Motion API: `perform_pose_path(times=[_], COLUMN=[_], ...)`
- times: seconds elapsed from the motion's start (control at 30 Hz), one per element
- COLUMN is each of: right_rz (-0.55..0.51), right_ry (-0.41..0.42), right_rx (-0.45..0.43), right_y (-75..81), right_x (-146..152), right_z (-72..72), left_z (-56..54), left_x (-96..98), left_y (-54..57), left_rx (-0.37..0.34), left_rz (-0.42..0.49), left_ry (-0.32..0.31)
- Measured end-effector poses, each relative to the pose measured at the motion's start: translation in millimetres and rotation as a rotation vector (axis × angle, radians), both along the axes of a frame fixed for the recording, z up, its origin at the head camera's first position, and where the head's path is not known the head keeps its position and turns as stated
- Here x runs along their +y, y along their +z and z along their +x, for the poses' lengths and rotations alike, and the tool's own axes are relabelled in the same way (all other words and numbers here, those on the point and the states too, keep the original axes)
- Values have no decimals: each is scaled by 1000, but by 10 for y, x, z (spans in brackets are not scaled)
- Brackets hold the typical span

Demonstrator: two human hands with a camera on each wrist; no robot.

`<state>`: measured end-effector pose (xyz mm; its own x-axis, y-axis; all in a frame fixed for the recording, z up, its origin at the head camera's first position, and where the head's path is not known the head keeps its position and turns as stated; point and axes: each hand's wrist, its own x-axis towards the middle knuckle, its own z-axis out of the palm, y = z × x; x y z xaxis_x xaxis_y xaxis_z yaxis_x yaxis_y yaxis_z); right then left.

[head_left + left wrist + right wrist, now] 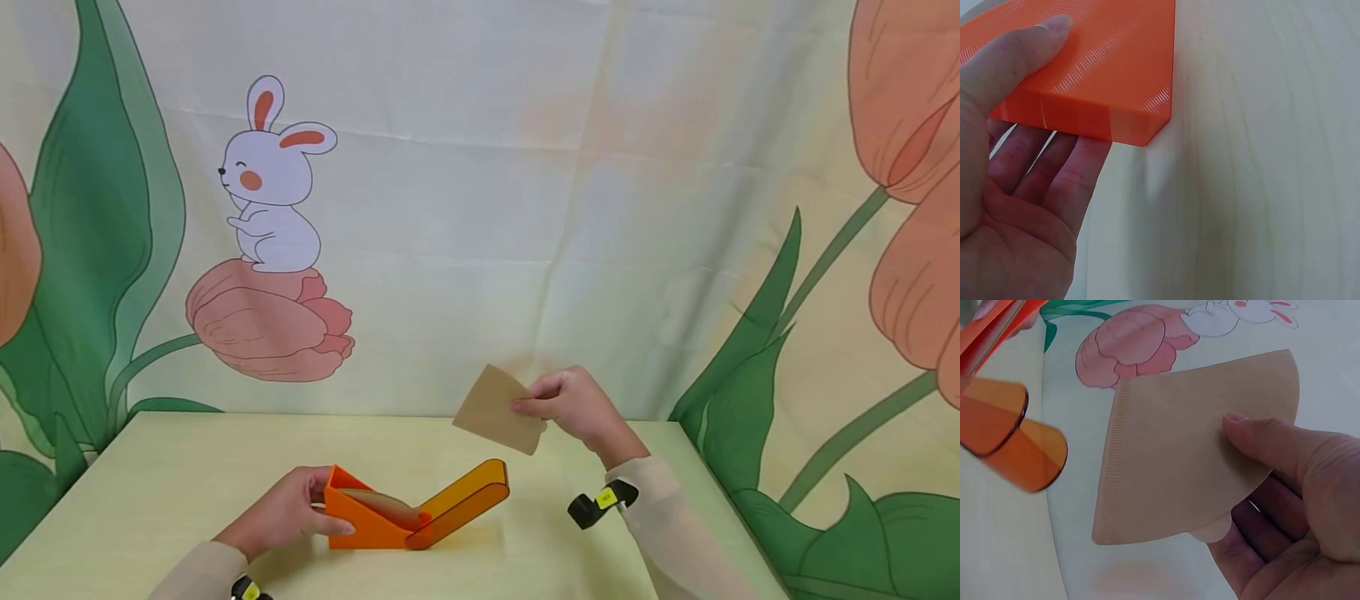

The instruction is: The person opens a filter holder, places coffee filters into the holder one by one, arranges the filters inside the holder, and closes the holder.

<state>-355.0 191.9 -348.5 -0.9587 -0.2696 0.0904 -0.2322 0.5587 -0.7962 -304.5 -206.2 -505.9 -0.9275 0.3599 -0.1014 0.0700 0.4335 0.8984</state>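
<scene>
My left hand (288, 510) grips the closed end of an orange filter holder (367, 523) on the table, thumb on the near side and fingers behind. The holder's amber see-through lid (465, 504) is swung out to the right. Brown paper (382, 507) shows inside the holder. Above and right of the lid, my right hand (573, 408) pinches a brown paper coffee filter (1179, 450) between thumb and fingers. The filter is flat, with a crimped seam along one side and a small rounded tab. In the left wrist view the thumb lies across the ribbed orange side (1104, 56).
The pale wood-grain table (225, 450) ends at a hanging cloth (465, 208) printed with a rabbit, tulips and leaves. Black straps with yellow labels circle both wrists, the right strap (603, 502) hanging over the table.
</scene>
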Motion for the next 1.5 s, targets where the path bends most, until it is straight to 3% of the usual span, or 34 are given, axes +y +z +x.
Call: perform_pose_path(times=[0.23,0.6,0.87,1.03,1.2,1.5], right_rz=[-78,-78,-101,-120,-102,-67], right_ry=[56,142,215,265,262,246], right_rx=[12,65,63,43,29,25], right_y=[9,22,-66,-156,-204,-281], right_x=[-137,-383,-626,-738,-823,-975], right_z=[64,141,131,148,196,239], left_z=[-14,-15,-37,-41,-28,-39], left_x=[-5,-7,-10,10,3,-2], left_y=[-15,-22,-43,-69,-79,-69], left_rx=[-14,13,1,-5,8,3], left_rz=[4,25,-20,7,50,42], left_ry=[5,-28,18,-5,-42,-32])
